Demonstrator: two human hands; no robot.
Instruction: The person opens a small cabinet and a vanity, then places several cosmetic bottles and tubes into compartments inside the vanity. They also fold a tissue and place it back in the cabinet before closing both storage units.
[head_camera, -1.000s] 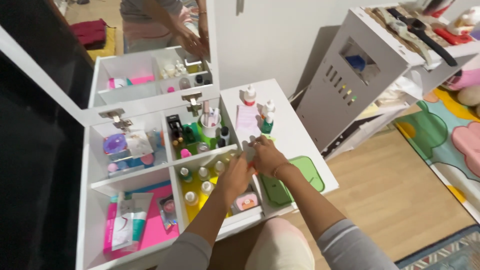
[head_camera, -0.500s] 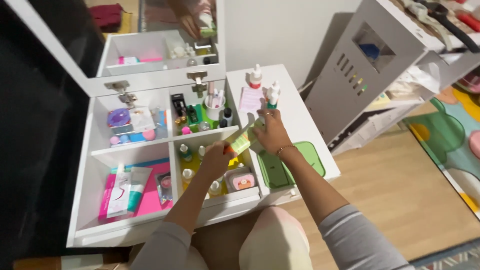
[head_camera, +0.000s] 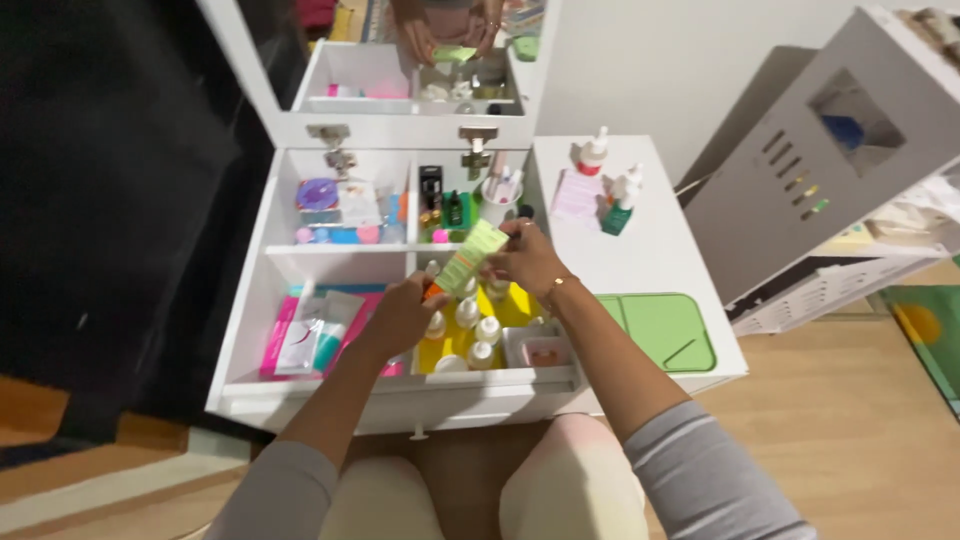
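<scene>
While both hands grip it, the green tube (head_camera: 470, 258) hangs tilted over the middle of the open white vanity box (head_camera: 250, 330), just above the divider between its back and front compartments. The left hand (head_camera: 405, 312) is closed around the lower end, where an orange cap shows, and the right hand (head_camera: 525, 262) pinches the upper end with its fingertips. The tube is flat, light green and smooth, with small print on its face.

Under the hands, the front middle compartment has a yellow floor and holds several small round bottles (head_camera: 478, 330) with pale caps, standing close together. Beside them at the front right corner sits a small square case (head_camera: 541, 352) with a pink centre. The front left compartment holds a flat pink package (head_camera: 290, 345) with a white and teal sachet lying on it. Behind it, the back left compartment carries a round purple compact (head_camera: 317, 192) and small pink and blue pieces. The back middle compartment holds dark little bottles and a white cup (head_camera: 497, 195) of upright sticks.

On the bench to the right of the box, a pale pink card (head_camera: 578, 193) lies near the back edge with white dropper bottles (head_camera: 615, 190) around it. A green silicone mat (head_camera: 660, 332) lies at the front right corner. The raised lid holds a mirror (head_camera: 400, 45).
</scene>
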